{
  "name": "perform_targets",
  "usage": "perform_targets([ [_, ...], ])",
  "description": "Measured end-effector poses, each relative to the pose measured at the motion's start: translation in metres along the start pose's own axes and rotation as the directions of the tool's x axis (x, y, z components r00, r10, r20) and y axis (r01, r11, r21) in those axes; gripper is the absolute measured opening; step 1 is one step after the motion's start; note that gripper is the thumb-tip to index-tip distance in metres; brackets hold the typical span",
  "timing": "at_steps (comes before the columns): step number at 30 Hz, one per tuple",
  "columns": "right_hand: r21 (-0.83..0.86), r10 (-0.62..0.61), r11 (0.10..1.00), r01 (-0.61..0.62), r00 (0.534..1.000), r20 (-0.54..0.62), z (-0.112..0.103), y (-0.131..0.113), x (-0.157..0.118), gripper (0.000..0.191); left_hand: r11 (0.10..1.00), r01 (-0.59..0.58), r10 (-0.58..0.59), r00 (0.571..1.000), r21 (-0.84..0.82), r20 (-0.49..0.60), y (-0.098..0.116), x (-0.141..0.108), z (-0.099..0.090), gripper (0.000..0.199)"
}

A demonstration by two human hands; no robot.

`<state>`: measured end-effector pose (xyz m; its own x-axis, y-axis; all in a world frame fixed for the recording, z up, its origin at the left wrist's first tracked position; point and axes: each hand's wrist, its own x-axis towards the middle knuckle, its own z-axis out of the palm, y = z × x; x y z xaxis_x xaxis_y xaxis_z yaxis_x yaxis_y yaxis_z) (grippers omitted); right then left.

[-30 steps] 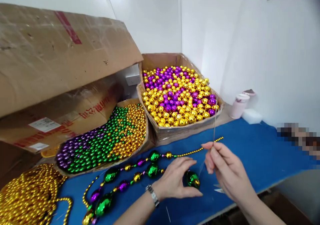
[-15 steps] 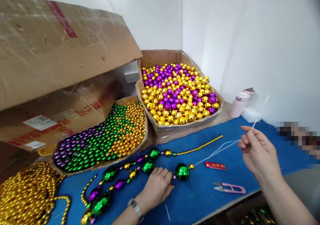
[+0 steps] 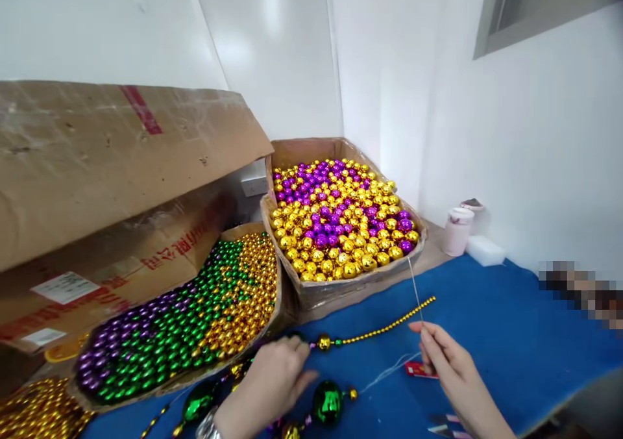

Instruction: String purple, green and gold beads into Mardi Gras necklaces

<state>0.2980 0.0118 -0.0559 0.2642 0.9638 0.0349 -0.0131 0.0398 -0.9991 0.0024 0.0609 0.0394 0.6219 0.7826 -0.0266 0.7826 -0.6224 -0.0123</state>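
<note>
My right hand (image 3: 450, 367) pinches a thin, pale needle (image 3: 415, 286), its tip pointing up and away. Thin white thread (image 3: 389, 371) runs from near that hand to a small gold bead beside a large green bead (image 3: 328, 401). Slightly blurred, my left hand (image 3: 272, 384) is over the bead garland on the blue cloth, thumb apart from its bent fingers, nothing visible in it. It hides part of the garland, near a gold bead (image 3: 324, 342). A string of small gold beads (image 3: 384, 330) extends right from there. Another large green bead (image 3: 199, 400) lies left of my wrist.
One cardboard box (image 3: 280, 296) holds green, purple and gold beads; another box (image 3: 341, 288) holds bigger gold and purple ones. Gold bead strings (image 3: 43, 410) are heaped at left. Red packet (image 3: 421, 369) and scissors (image 3: 445, 427) lie by my right hand. A pink canister (image 3: 457, 231) stands behind.
The view has tilted up. My left hand has moved from the nearer strand toward the farther one. My right hand has come left and lower in view, still pinching the needle.
</note>
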Motion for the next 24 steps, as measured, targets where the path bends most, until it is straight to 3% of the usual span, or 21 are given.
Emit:
perform_targets([
  [3, -0.083, -0.001, 0.997, 0.004, 0.999, 0.035, 0.002, 0.003, -0.004, 0.042, 0.998, -0.036, 0.022, 0.965, -0.049, -0.26, 0.008, 0.041, -0.041, 0.023],
  [5, -0.109, 0.004, 0.994, 0.002, 0.999, 0.053, 0.005, 0.002, -0.006, 0.044, 1.0, 0.003, -0.006, 0.926, -0.008, -0.378, 0.008, 0.075, -0.058, 0.024],
  [8, -0.128, -0.009, 0.992, 0.018, 0.997, 0.074, 0.013, -0.006, -0.01, 0.046, 0.993, 0.111, -0.084, 0.892, 0.035, -0.444, 0.0, 0.126, -0.068, 0.025],
  [12, -0.176, -0.031, 0.983, 0.053, 0.992, 0.125, 0.024, -0.021, -0.016, 0.049, 0.979, 0.188, -0.14, 0.901, 0.078, -0.412, -0.015, 0.176, -0.066, 0.022],
  [15, -0.235, -0.063, 0.967, 0.094, 0.989, 0.137, 0.03, -0.028, -0.02, 0.049, 0.969, 0.228, -0.177, 0.908, 0.094, -0.38, -0.022, 0.188, -0.062, 0.021],
  [24, -0.32, -0.167, 0.916, 0.243, 0.955, 0.246, 0.054, -0.036, -0.029, 0.04, 0.98, 0.2, -0.185, 0.93, 0.014, -0.317, -0.026, 0.173, -0.057, 0.032],
])
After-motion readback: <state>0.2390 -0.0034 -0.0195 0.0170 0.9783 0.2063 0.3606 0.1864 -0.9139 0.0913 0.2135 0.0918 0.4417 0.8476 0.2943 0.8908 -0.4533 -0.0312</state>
